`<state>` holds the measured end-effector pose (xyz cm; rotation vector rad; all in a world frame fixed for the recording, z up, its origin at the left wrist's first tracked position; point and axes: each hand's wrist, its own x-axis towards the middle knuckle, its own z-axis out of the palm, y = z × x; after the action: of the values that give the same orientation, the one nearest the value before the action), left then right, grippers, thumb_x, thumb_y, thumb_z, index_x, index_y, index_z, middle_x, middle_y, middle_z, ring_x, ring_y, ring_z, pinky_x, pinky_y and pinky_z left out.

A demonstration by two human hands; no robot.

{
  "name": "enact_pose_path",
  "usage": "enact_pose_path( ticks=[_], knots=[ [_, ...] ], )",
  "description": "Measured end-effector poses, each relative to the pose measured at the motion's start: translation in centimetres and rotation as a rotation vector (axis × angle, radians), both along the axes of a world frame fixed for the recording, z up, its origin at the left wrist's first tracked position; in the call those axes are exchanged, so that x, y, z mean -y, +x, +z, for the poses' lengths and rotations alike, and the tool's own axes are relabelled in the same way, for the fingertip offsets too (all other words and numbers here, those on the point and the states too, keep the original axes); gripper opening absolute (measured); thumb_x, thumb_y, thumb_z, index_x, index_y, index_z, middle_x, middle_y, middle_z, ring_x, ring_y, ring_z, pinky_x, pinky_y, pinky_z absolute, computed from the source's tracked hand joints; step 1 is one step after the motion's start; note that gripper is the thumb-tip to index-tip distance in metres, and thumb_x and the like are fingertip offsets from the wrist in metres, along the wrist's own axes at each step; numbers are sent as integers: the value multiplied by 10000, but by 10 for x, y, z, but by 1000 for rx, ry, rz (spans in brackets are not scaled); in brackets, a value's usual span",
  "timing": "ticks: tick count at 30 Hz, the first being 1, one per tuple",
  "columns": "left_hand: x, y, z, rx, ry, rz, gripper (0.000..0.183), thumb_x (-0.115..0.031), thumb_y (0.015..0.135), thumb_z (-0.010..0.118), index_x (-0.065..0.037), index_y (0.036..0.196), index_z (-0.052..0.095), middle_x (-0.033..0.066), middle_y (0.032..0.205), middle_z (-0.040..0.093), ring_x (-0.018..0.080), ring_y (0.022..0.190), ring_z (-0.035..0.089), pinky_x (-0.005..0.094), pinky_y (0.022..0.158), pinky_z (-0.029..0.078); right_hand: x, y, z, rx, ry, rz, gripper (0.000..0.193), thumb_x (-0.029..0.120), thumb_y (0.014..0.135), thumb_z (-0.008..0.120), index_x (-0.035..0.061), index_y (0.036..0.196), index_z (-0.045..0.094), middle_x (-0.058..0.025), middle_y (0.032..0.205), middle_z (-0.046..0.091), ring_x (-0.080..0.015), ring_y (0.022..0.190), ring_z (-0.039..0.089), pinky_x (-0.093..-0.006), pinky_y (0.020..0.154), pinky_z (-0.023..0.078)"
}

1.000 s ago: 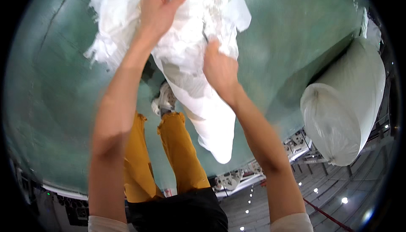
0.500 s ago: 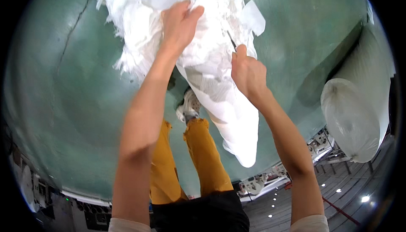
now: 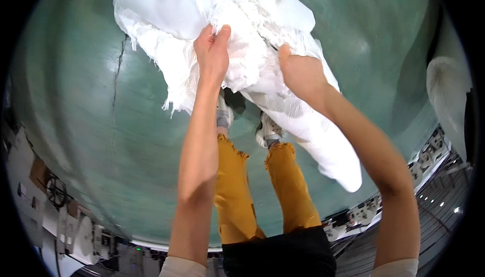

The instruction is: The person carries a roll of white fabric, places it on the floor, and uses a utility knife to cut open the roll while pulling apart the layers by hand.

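A large bundle of white, frayed sheet material [image 3: 242, 44] lies on the green floor in front of me, its layers ragged and torn. My left hand [image 3: 212, 57] is closed, gripping a loose white layer near the middle. Just to its right, my right hand [image 3: 305, 75] is closed round a thin, dark, blade-like tool [image 3: 273, 46], whose tip meets the frayed layers; its handle is hidden in my fist. A smooth white tapered end [image 3: 328, 145] of the bundle runs toward me under my right forearm. A stiffer white flap [image 3: 295, 11] sticks out beyond my right hand.
Green floor [image 3: 101, 140] with a crack surrounds the bundle. My feet in pale perforated clogs [image 3: 268, 130] stand close to its near side. A long, pale plastic-wrapped roll [image 3: 447, 85] lies at far right. Machinery [image 3: 81, 236] lines the lower left edge.
The view has shifted, so the tapered end and the wrapped roll now appear farther right. My left hand sits lower in the picture with its layer. The tool's blade shows less than before.
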<state>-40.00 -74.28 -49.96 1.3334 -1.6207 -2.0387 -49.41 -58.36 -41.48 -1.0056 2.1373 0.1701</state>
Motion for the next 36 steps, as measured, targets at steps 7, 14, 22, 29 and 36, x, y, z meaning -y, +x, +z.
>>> enact_pose_path(
  ticks=[7, 14, 22, 29, 36],
  knots=[
    [8, -21, 24, 45, -16, -163, 212, -149, 779, 632, 37, 731, 543, 28, 650, 535, 97, 611, 425, 261, 546, 367, 85, -39, 3, -140, -517, -95, 165, 85, 779, 498, -31, 893, 463, -201, 628, 597, -365, 593, 603, -449, 530, 473],
    [7, -18, 33, 72, 32, -116, 177, 10, 658, 575, 65, 825, 593, 71, 761, 615, 129, 677, 540, 259, 631, 437, 22, 1, -17, -126, -293, -135, 102, 64, 769, 530, 21, 840, 470, -127, 618, 610, -273, 603, 643, -358, 518, 505],
    [15, -31, 52, 344, -228, -431, 290, -174, 660, 673, 64, 804, 593, 171, 743, 619, 230, 696, 590, 299, 669, 460, -46, 17, 34, 4, 73, -172, 134, 80, 823, 448, -19, 913, 450, -156, 590, 587, -311, 533, 601, -413, 464, 457],
    [22, -55, 55, 603, -383, -726, 509, -406, 613, 741, 62, 720, 571, 213, 746, 621, 292, 721, 607, 374, 692, 473, 72, -58, -5, -172, -317, -192, 147, 121, 767, 534, -3, 841, 556, -183, 699, 633, -313, 665, 649, -404, 578, 513],
    [30, -36, 37, 544, -428, -783, 492, -377, 627, 747, 58, 792, 589, 195, 786, 638, 300, 786, 624, 378, 771, 469, -42, 19, -1, 16, -47, -158, 191, 99, 820, 467, 23, 993, 441, -159, 665, 612, -322, 631, 620, -416, 524, 479]
  ],
)
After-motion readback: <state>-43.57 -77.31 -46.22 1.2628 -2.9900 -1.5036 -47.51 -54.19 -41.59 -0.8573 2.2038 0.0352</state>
